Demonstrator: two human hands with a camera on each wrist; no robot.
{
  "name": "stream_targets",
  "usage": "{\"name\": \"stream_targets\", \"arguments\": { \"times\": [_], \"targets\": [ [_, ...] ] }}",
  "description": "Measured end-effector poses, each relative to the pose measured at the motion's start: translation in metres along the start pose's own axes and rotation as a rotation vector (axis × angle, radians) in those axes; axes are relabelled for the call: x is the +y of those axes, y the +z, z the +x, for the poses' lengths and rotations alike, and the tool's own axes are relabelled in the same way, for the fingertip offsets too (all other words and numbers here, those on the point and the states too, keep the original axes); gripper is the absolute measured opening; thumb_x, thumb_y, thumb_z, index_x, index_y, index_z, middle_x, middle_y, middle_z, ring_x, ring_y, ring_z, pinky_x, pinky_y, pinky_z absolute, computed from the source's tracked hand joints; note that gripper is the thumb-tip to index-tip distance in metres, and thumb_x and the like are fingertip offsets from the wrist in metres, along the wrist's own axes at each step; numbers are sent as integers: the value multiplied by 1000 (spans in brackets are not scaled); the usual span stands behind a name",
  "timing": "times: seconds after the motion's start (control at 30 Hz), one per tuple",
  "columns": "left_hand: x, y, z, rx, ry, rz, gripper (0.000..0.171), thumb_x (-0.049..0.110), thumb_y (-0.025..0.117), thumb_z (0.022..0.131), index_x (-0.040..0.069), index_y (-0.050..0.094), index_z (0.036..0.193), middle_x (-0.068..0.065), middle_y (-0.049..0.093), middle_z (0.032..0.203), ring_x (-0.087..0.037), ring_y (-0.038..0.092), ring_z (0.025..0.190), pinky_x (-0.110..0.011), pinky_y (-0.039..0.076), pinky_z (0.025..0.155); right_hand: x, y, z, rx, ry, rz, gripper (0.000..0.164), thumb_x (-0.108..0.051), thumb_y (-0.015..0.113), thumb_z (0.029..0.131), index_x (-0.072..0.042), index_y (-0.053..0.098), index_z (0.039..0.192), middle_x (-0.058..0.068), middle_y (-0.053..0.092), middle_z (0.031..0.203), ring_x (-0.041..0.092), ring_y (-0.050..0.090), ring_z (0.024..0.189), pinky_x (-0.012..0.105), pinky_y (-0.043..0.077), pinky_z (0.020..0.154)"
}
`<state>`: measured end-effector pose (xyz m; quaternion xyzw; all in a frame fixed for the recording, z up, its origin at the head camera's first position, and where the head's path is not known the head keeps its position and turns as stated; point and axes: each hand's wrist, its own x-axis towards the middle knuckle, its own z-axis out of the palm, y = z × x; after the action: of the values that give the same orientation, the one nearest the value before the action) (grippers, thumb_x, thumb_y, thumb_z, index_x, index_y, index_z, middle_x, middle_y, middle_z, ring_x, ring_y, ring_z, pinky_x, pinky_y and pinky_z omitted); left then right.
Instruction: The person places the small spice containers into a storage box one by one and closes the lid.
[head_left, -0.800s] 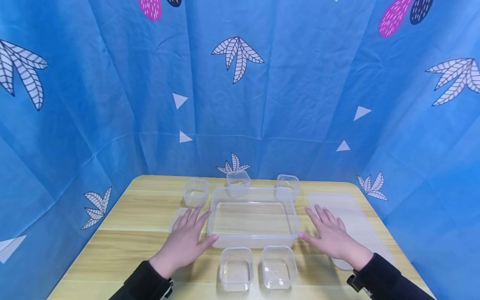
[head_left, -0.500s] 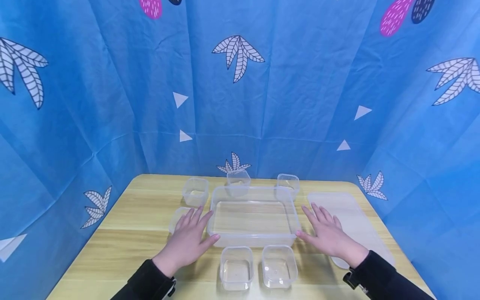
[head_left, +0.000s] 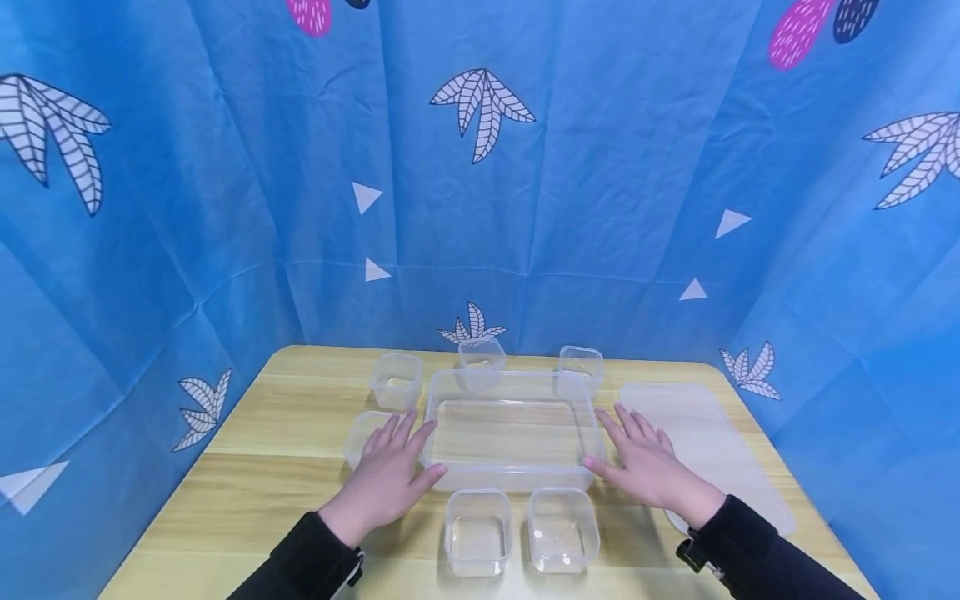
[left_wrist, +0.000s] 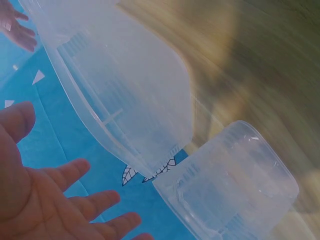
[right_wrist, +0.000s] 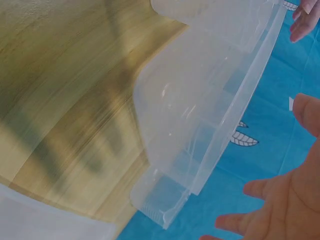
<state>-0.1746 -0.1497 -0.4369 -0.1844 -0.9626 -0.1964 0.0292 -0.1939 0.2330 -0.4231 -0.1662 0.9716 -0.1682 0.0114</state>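
Note:
A large clear plastic food container [head_left: 513,479] stands uncovered mid-table. My left hand [head_left: 386,483] hovers by its left side, fingers spread, partly over a small clear container [head_left: 362,437]. At the opposite side my right hand [head_left: 648,471] is held the same way. In the left wrist view, the left hand [left_wrist: 55,200] has fingers extended and nothing in its palm. The right wrist view gives a similar look at the right hand [right_wrist: 285,200], apart from the large container [right_wrist: 175,95]. Whether either hand touches the rim in the head view, I cannot tell.
Two small clear containers [head_left: 477,533] stand in front of the large one. Others stand behind it, including a back-left one [head_left: 397,381] and a back-right one [head_left: 581,367]. A flat translucent lid [head_left: 712,450] lies at right. A blue curtain [head_left: 480,217] surrounds the wooden table [head_left: 240,475].
Both hands have moved slightly inward, the left one rightward and the right one leftward, closer to the large container. The head view has shifted a little; the containers and lid stay in place.

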Motion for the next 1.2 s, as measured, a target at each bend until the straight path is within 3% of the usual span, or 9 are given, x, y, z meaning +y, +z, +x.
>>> {"name": "stream_targets", "arguments": {
  "times": [0.53,1.2],
  "targets": [
    [8,5,11,12,4,-17,62,43,55,101,5,45,149,-30,30,156,-52,20,144,-66,15,115,-5,6,8,-10,14,9,83,-58,51,98,-4,27,157,32,18,159,56,16,143,79,12,105],
    [16,15,16,-33,-9,-38,59,42,59,100,2,52,143,-31,27,156,-52,23,143,-63,18,116,-9,23,18,-26,19,73,75,-46,52,102,-1,27,156,35,16,158,58,13,143,75,12,109]
  ]
}}
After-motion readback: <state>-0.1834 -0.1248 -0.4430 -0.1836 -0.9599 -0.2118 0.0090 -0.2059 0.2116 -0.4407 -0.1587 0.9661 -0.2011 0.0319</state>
